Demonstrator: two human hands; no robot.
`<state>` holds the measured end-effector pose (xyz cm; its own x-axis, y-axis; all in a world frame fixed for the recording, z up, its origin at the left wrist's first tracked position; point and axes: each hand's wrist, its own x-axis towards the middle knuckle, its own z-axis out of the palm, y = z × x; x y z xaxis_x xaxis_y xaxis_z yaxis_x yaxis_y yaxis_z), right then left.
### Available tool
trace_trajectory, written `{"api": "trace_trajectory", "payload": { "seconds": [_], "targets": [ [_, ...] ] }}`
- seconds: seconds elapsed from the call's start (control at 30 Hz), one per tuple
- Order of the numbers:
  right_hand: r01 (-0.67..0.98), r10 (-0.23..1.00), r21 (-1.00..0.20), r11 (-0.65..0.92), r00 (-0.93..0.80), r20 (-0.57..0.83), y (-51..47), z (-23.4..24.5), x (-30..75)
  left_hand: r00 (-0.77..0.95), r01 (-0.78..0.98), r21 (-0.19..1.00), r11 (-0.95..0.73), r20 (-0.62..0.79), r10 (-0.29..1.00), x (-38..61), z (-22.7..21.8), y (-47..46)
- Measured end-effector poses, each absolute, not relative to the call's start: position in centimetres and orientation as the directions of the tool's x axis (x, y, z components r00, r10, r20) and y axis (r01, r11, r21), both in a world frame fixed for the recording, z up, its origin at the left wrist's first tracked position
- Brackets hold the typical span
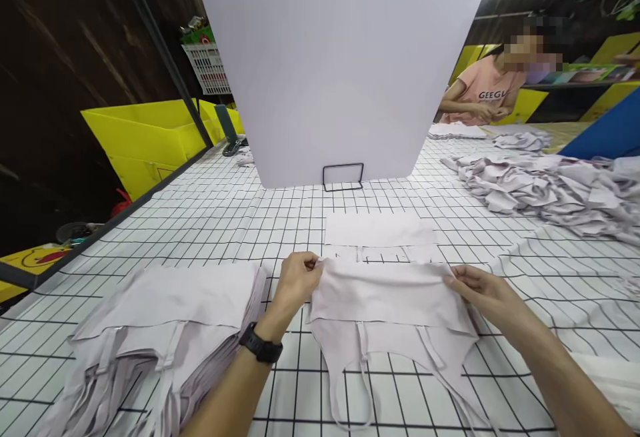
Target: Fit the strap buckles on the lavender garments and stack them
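Observation:
A pale lilac strappy top (385, 297) lies flat on the black-gridded white table (210, 220) in front of me, its thin straps trailing toward the near edge. My left hand (296, 281), with a black watch on the wrist, pinches the top's left corner. My right hand (483, 290) pinches its right corner. Just beyond it lies another folded lilac piece (379, 230).
A neat stack of the same lilac tops (160, 330) sits at my left. A loose heap of them (545, 187) spreads at the right. A large white board (340, 63) stands upright behind. Yellow bins (145, 133) line the left. Another person in a pink shirt (483, 93) works at the far right.

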<state>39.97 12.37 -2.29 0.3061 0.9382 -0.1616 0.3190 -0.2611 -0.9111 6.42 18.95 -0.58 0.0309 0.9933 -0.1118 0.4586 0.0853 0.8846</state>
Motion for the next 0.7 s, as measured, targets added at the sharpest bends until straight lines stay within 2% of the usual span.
{"api": "trace_trajectory", "payload": {
  "seconds": [0.13, 0.27, 0.4, 0.7],
  "targets": [
    [0.25, 0.943, -0.933, -0.257, 0.276, -0.186, 12.8, -2.3, 40.4, -0.029, 0.426, 0.894, 0.136, -0.137, 0.99, 6.8, -0.7, 19.6],
    [0.252, 0.958, -0.935, -0.249, 0.203, -0.2, 12.9, -2.0, 40.8, -0.038, 0.419, 0.9, 0.123, -0.118, 0.992, 6.9, -0.6, 20.2],
    [0.251, 0.953, -0.932, -0.26, 0.224, -0.206, 12.9, -1.8, 40.9, -0.024, 0.4, 0.909, 0.12, -0.121, 0.992, 6.9, -0.9, 20.7],
    [0.234, 0.927, -0.945, -0.228, 0.348, -0.138, 18.1, 0.3, 41.8, -0.12, 0.379, 0.919, 0.11, -0.069, 0.99, 9.3, -0.5, 25.5]
  ]
}}
